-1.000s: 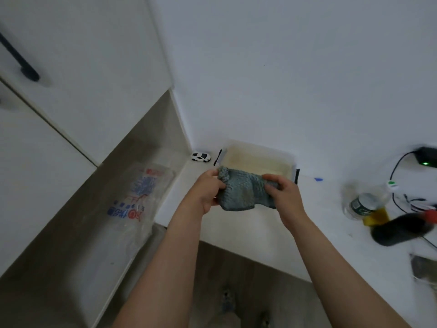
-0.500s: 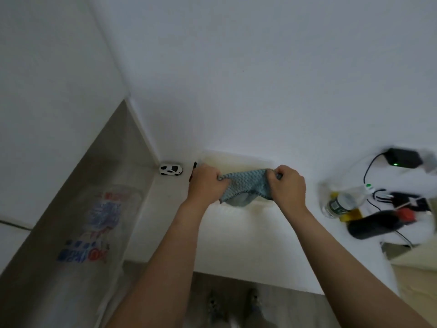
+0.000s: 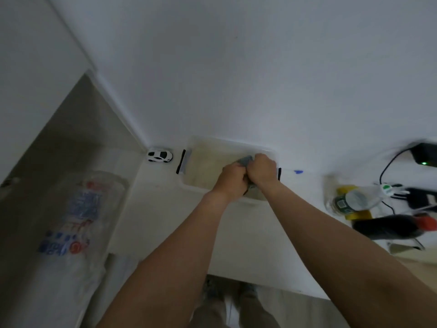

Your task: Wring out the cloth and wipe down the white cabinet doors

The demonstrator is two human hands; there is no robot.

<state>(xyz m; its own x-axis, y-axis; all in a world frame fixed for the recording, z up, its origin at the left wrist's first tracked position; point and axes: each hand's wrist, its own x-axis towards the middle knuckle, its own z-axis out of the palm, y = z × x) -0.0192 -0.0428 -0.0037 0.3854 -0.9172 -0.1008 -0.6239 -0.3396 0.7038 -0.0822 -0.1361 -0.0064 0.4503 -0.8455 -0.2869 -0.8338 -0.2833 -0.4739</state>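
The grey-blue woven cloth (image 3: 246, 160) is bunched between the two hands, which are pressed fist to fist above the right end of the translucent plastic tub (image 3: 189, 159) on the white worktop (image 3: 153, 209). The left hand (image 3: 233, 177) and the right hand (image 3: 262, 170) are both curled tightly around it, so only a small tuft shows above the knuckles. The cloth's long axis appears to run left to right, from one fist to the other, so neither hand is nearer. A twist in opposite directions seems called for, with the drips falling into the tub.
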